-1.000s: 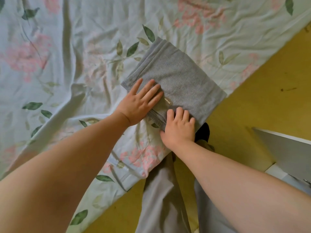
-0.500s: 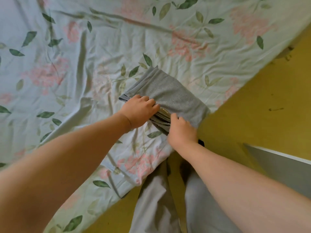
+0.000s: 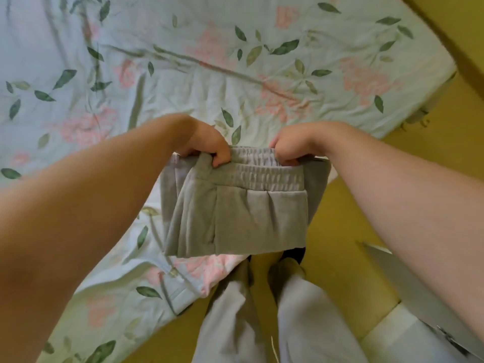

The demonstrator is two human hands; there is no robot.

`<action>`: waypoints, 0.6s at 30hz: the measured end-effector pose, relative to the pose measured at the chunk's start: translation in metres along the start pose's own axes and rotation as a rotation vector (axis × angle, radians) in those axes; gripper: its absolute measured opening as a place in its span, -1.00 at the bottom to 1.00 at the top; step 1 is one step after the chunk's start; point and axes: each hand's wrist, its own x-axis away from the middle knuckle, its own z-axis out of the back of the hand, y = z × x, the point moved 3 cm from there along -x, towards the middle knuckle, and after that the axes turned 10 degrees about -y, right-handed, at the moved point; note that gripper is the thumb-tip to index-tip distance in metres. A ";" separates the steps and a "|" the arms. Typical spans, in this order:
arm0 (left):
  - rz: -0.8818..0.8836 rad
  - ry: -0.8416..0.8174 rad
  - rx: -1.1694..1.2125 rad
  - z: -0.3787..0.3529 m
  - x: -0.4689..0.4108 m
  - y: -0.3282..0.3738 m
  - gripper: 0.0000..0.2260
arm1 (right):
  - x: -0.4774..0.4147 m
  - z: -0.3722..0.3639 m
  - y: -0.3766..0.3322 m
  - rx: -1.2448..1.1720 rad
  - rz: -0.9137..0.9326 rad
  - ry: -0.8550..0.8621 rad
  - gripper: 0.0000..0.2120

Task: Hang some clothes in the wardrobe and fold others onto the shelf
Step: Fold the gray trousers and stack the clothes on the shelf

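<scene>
Both forearms reach forward and meet at the top edge of a folded grey garment [image 3: 235,213], whose gathered elastic waistband faces up between the hands. The left hand [image 3: 207,145] bends down at the wrist, its fingers [image 3: 222,158] curled over the garment's upper left corner and pinching the layers. The right hand [image 3: 293,146] mirrors it, fingers [image 3: 285,160] curled round the upper right corner. The garment hangs from both grips over the near edge of the bed [image 3: 235,74] and appears clear of the bed's sheet. Beside the bed lies yellow floor [image 3: 340,231] — the person's grey-trousered legs [image 3: 230,323] stand there, close to the bed's near edge.
</scene>
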 end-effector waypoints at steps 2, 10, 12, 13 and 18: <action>-0.001 0.108 -0.104 0.007 -0.033 -0.011 -0.54 | -0.034 -0.004 -0.004 0.099 0.024 0.065 -0.75; -0.091 0.599 -0.377 -0.003 -0.124 -0.051 -0.59 | -0.136 -0.041 0.016 -0.164 0.165 0.185 -0.51; -0.121 0.663 -0.419 -0.004 -0.123 -0.053 -0.66 | -0.137 -0.040 0.020 -0.092 0.199 0.135 -0.26; -0.131 0.701 -0.448 -0.005 -0.121 -0.054 -0.71 | -0.136 -0.040 0.023 -0.026 0.195 0.105 -0.12; -0.230 0.902 -0.623 -0.040 -0.102 -0.062 -0.69 | -0.112 -0.050 0.027 0.274 0.152 0.147 0.13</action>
